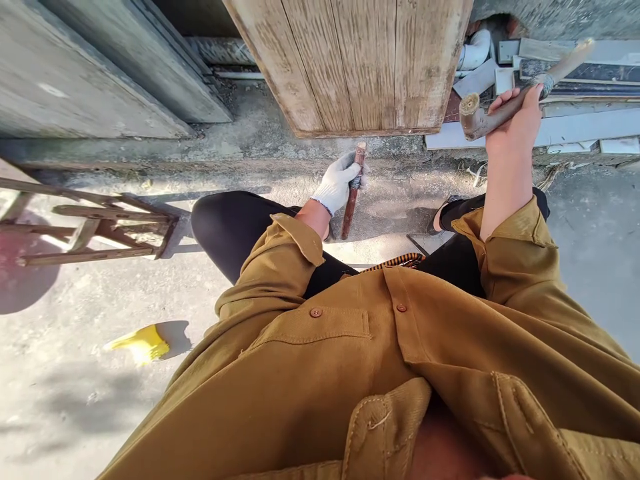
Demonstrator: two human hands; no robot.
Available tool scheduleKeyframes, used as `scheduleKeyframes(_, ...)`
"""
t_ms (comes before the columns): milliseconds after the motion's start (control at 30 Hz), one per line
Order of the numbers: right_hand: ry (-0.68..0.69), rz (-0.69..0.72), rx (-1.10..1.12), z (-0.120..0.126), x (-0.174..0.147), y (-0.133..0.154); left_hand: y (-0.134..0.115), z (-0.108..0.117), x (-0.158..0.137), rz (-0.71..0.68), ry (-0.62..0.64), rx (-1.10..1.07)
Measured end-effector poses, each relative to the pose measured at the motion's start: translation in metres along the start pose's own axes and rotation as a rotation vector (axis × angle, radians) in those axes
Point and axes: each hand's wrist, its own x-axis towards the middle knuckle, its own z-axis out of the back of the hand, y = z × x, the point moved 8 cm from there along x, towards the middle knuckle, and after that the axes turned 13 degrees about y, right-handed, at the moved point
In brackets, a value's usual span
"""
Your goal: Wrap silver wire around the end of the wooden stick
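My left hand [336, 185], in a white knit glove, is closed around a short reddish-brown wooden stick [350, 212]. Dark wire or cord wraps the stick's middle, and its top end is pale and cut. Off to the right, my bare right hand [516, 123] grips a hooked wooden branch [500, 115]. This branch has a blunt cut stub at its near end, a bluish-green binding beyond my fingers and a pale tip pointing up and right. The two pieces are well apart, both held above the ground.
A wooden plank panel [345, 73] stands ahead. Stacked boards and strips [575, 130] lie right, beside a white pipe elbow [475, 50]. Grey slabs [100, 73] lean at upper left. A wooden stool or frame [95, 230] and a yellow object [143, 343] are on the left ground.
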Motion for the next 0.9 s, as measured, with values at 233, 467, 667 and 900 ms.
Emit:
scheduleKeyframes(233, 0.748, -0.038, -0.265, -0.072, -0.052, 0.005, 0.017, 0.018, 0.006, 0.119, -0.166, 0.032)
scheduleKeyframes(467, 1.043, -0.177, -0.570, -0.078, -0.084, -0.013, 0.016, 0.027, 0.010, 0.015, -0.083, -0.255)
scheduleKeyframes(667, 0.201, -0.227, -0.314, -0.022, -0.015, -0.025, 0.002, 0.021, 0.002, -0.001, -0.011, -0.177)
scheduleKeyframes(900, -0.169, -0.150, -0.112, 0.029, 0.001, -0.032, -0.007, -0.009, -0.013, 0.033, 0.003, -0.316)
